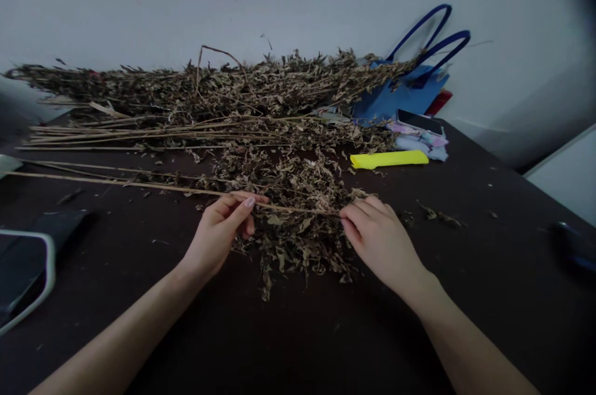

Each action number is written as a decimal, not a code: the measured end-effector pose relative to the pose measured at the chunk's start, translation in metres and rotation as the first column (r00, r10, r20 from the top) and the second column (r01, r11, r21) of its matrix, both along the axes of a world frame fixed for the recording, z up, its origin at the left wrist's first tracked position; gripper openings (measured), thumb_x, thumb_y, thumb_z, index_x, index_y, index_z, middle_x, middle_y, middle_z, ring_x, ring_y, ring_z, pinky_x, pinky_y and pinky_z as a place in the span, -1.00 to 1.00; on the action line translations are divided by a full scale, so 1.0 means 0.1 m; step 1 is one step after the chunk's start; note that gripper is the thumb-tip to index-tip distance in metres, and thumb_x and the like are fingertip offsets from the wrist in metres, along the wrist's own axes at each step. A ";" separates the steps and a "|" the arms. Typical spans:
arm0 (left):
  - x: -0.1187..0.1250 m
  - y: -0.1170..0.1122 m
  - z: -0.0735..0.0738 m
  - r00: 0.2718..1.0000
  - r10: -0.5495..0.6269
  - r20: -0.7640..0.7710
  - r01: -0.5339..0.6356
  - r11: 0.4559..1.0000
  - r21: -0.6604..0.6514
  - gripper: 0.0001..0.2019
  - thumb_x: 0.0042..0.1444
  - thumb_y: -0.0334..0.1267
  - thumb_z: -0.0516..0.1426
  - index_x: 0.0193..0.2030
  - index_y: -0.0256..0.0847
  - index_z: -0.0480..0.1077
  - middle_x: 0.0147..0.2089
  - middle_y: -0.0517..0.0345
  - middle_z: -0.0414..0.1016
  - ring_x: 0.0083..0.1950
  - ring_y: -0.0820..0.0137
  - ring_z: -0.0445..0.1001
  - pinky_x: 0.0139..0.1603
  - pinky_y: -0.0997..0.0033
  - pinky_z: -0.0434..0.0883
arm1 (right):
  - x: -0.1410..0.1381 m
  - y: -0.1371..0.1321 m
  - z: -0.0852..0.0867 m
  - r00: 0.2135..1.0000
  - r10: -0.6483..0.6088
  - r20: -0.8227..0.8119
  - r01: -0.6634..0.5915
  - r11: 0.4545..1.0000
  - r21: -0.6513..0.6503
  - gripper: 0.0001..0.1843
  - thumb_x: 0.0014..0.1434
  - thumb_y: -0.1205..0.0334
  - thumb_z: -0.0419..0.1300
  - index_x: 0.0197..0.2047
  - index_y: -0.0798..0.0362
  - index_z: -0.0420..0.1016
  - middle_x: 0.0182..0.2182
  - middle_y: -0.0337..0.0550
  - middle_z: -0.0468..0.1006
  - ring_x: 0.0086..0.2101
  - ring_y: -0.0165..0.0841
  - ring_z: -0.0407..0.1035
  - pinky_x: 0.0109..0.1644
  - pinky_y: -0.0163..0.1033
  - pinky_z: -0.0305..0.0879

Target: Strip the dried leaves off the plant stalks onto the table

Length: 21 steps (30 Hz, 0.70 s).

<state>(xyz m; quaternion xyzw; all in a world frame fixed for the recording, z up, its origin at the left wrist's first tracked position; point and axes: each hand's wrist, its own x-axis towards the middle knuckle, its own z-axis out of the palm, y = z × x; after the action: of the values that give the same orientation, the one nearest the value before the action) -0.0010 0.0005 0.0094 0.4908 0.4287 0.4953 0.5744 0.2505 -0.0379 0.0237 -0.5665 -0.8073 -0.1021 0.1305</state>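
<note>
A long dried plant stem (pixel 298 210) runs from the left edge across the table toward the middle. My left hand (pixel 223 224) pinches it between thumb and fingers. Farther along, my right hand (pixel 375 230) has its fingers closed round the stem's right end, and the fingertips are partly hidden. Beneath and between both hands lies a loose heap of dry, curled leaves (pixel 298 246). Just behind them, several bare stems (pixel 139 134) lie side by side, their leafy ends pointing right.
A thick bundle of dried leafy stalks (pixel 186 87) lies along the wall, reaching a blue bag (pixel 386 97). A yellow strip (pixel 390 159) and a phone (pixel 419 122) on a patterned cloth lie right. A white-framed dark object (pixel 49 264) sits at left, a dark object (pixel 575 246) at right.
</note>
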 end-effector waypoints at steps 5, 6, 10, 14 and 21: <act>0.00 0.00 -0.03 1.000 -0.016 -0.015 0.016 1.000 -0.003 -0.90 0.11 -0.25 0.12 -0.29 -0.20 0.43 -0.58 0.26 0.30 -0.57 0.58 0.22 -0.57 0.62 0.19 | -0.02 0.01 -0.04 0.999 -0.041 -0.013 0.041 0.999 -0.015 -0.83 0.16 0.39 -0.03 -0.40 0.08 0.35 -0.49 -0.13 0.38 -0.33 -0.27 0.22 -0.25 -0.19 0.14; 0.00 0.00 -0.02 1.000 -0.017 -0.014 0.017 1.000 -0.004 -0.89 0.12 -0.25 0.12 -0.29 -0.20 0.44 -0.58 0.26 0.30 -0.57 0.58 0.22 -0.57 0.62 0.19 | -0.02 0.01 -0.04 0.999 -0.039 -0.024 0.039 0.999 -0.017 -0.82 0.16 0.39 -0.03 -0.41 0.08 0.34 -0.50 -0.13 0.38 -0.34 -0.27 0.22 -0.26 -0.20 0.15; 0.00 0.00 -0.01 1.000 -0.020 -0.023 0.020 1.000 0.000 -0.88 0.12 -0.24 0.12 -0.28 -0.21 0.44 -0.59 0.26 0.29 -0.57 0.56 0.22 -0.56 0.60 0.20 | -0.03 0.02 -0.04 0.997 -0.025 -0.073 0.024 0.999 -0.022 -0.80 0.16 0.41 -0.05 -0.40 0.08 0.35 -0.50 -0.11 0.38 -0.34 -0.28 0.23 -0.28 -0.21 0.17; 0.00 0.00 -0.02 1.000 -0.013 -0.017 0.013 1.000 0.004 -0.87 0.11 -0.24 0.12 -0.26 -0.21 0.46 -0.57 0.24 0.31 -0.56 0.55 0.22 -0.57 0.61 0.19 | -0.04 0.02 -0.04 0.996 -0.036 -0.077 0.034 0.999 -0.024 -0.81 0.17 0.39 -0.04 -0.38 0.09 0.36 -0.49 -0.12 0.39 -0.34 -0.28 0.25 -0.27 -0.22 0.19; 0.00 0.01 -0.03 0.999 -0.033 -0.030 0.033 0.999 -0.007 -0.84 0.11 -0.23 0.12 -0.22 -0.23 0.47 -0.59 0.25 0.30 -0.57 0.57 0.21 -0.59 0.63 0.18 | -0.01 0.00 -0.04 0.996 -0.082 -0.017 0.083 0.996 0.029 -0.83 0.19 0.31 0.01 -0.38 0.06 0.38 -0.50 -0.17 0.39 -0.35 -0.31 0.27 -0.31 -0.25 0.18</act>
<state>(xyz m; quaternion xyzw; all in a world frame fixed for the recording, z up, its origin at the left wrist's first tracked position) -0.0010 0.0016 0.0062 0.5032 0.4308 0.4768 0.5778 0.2494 -0.0379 0.0196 -0.5980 -0.7806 -0.1150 0.1407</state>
